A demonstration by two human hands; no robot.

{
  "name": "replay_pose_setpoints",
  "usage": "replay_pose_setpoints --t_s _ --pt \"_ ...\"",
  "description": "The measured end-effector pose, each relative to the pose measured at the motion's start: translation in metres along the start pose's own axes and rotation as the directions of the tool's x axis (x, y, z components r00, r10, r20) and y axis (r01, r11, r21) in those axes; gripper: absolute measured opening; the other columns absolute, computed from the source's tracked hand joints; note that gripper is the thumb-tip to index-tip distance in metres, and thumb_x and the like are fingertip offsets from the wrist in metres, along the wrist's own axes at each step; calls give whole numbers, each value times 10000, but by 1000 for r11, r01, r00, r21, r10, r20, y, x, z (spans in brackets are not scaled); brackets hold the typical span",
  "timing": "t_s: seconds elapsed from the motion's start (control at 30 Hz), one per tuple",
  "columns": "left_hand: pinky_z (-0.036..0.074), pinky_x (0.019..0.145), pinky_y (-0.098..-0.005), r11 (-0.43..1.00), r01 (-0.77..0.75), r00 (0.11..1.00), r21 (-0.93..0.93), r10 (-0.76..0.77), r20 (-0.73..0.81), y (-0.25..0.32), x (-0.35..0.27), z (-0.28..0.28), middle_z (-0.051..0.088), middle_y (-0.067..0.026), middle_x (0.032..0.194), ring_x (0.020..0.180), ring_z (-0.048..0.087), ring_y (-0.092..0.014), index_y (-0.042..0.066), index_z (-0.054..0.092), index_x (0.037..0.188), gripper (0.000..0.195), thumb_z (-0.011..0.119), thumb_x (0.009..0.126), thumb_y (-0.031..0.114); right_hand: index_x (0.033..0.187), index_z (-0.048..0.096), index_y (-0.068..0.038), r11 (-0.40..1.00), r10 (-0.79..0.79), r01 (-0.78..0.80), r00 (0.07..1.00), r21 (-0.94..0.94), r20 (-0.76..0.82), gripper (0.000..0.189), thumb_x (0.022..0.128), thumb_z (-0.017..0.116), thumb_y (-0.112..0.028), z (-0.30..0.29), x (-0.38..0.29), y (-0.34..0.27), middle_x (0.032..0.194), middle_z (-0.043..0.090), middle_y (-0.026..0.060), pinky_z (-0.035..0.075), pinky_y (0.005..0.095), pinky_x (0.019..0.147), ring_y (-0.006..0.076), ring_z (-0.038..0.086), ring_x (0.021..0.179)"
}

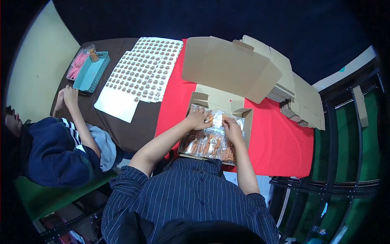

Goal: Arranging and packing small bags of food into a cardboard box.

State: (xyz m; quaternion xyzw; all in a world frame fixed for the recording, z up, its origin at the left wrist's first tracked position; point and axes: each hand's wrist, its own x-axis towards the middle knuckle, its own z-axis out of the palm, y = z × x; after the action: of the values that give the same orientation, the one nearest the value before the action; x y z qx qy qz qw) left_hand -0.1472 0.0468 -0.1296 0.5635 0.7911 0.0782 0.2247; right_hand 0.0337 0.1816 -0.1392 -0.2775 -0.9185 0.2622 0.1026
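An open cardboard box [249,125] stands on the red cloth before me, its lid raised at the far side. Clear plastic packets of orange-brown stick snacks [212,145] fill it in rows, several of them with a round label. My left hand [199,118] lies spread over the packets at the box's far left. My right hand [234,130] rests on packets at the right, its fingers bent; whether it grips one cannot be told.
Sticker sheets [137,70] lie on the brown cloth to the left. Beyond them are a teal basket [97,71] and pink packets [77,65]. A co-worker [61,152] sits at the left. Flat cardboard boxes [307,100] are stacked at the right, near a metal rack [330,146].
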Motion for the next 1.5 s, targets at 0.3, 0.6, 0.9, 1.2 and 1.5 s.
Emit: replay_pose_setpoints --t_s 0.3,0.6,0.9,1.2,1.5 --pt "136 1046 -649 971 -209 969 118 222 -111 -5 -11 3 396 -152 1373 1302 297 -410 196 451 1315 655 665 720 367 1059 616 -8 996 57 -59 998 64 38 282 810 565 -133 -15 -5 -16 1130 584 219 423 410 941 374 538 1080" --pt "112 1050 -652 962 -225 941 153 256 -221 -5 -19 10 393 -133 1375 1306 294 -400 218 419 1333 639 653 758 371 1082 619 -32 996 -19 14 998 -83 -52 299 851 539 -204 4 -14 -3 1197 562 192 394 417 970 333 520 1129" --pt "69 1045 -666 975 -147 968 166 176 -176 -7 -22 14 369 -146 1384 1313 294 -379 236 367 1368 687 657 765 389 1060 636 -28 1000 20 -18 996 -23 82 292 860 535 -215 -3 -20 -12 1214 546 203 408 419 957 340 522 1120" --pt "96 1045 -672 974 -135 986 180 151 -77 -10 -24 11 348 -121 1408 1340 235 -406 200 349 1374 697 654 762 335 1169 560 -55 998 41 -38 995 -42 87 360 844 569 -210 -9 -20 -20 1118 596 190 387 450 952 357 547 1064" --pt "117 1033 -682 975 -140 986 173 152 -63 -2 -27 6 296 -177 1431 1334 252 -411 189 308 1400 707 638 786 311 1089 606 -47 999 -32 31 999 -22 -34 290 848 552 -198 -12 -7 -17 1088 614 179 403 437 944 361 547 1069"
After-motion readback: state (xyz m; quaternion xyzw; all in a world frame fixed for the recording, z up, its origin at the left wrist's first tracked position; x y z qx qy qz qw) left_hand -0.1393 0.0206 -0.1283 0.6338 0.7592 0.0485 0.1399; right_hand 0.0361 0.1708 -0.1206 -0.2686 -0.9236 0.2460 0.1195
